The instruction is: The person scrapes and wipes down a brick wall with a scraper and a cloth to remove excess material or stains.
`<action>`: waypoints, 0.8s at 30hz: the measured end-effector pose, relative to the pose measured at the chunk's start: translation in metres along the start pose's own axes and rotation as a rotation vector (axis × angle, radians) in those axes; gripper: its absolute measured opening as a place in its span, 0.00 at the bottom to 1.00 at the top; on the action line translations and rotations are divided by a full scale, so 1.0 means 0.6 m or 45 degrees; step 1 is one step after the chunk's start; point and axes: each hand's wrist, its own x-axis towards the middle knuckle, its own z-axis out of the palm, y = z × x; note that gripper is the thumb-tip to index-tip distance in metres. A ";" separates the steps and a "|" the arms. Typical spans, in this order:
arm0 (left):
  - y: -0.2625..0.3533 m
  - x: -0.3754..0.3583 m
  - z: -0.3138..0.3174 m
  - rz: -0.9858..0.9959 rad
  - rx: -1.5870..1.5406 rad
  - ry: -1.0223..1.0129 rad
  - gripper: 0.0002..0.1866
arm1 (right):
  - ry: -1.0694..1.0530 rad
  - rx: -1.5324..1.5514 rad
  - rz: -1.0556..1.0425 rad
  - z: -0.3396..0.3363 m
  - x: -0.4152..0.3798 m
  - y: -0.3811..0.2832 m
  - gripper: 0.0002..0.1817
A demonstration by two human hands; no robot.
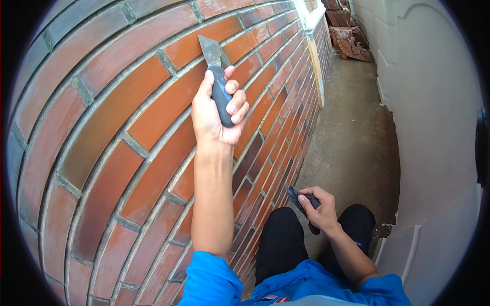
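Note:
My left hand (219, 109) is wrapped round the dark handle of a scraper (210, 52), up against the brick wall (148, 107). The scraper's flat metal blade points up and lies at an orange-red brick; whether it touches cannot be made out. Lower down, over my knees, my right hand (321, 209) grips a dark grey cloth (312, 228), which hangs out below the fingers. Grey mortar joints run between the bricks.
A pale wall (429, 127) stands on the right, with a narrow concrete floor (347, 132) between it and the bricks. Stacked reddish-brown tiles (349, 43) lie at the far end. A white and wooden frame (315, 61) edges the brick wall. My knees are bent below.

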 end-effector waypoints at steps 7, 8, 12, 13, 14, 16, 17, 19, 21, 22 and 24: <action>0.016 -0.179 -0.058 0.429 0.829 0.131 0.25 | 0.301 0.119 -0.700 0.080 0.262 -0.127 0.05; 0.024 -0.191 -0.068 0.447 0.934 0.153 0.25 | 0.346 0.208 -0.797 0.107 0.305 -0.159 0.04; 0.037 -0.199 -0.084 0.483 1.113 0.168 0.25 | 0.446 0.295 -1.206 0.213 0.469 -0.257 0.04; 0.039 -0.198 -0.086 0.470 1.118 0.148 0.25 | 0.462 0.293 -1.203 0.239 0.519 -0.259 0.04; 0.039 -0.199 -0.086 0.456 1.121 0.131 0.25 | 0.651 0.297 -1.067 0.248 0.562 -0.258 0.04; 0.036 -0.195 -0.084 0.462 1.113 0.142 0.25 | 0.712 0.271 -0.595 0.229 0.619 -0.259 0.05; 0.034 -0.190 -0.083 0.465 1.121 0.144 0.25 | 0.731 0.218 -0.685 0.229 0.626 -0.258 0.05; 0.032 -0.189 -0.081 0.473 1.107 0.164 0.25 | 0.710 0.192 -0.944 0.237 0.604 -0.263 0.05; 0.031 -0.190 -0.083 0.485 1.094 0.162 0.25 | 0.499 0.297 -1.322 0.250 0.533 -0.278 0.05; 0.030 -0.189 -0.085 0.493 1.092 0.163 0.25 | 0.544 0.243 -1.289 0.246 0.545 -0.273 0.05; 0.029 -0.192 -0.088 0.503 1.117 0.160 0.26 | 0.645 0.146 -1.177 0.239 0.584 -0.241 0.06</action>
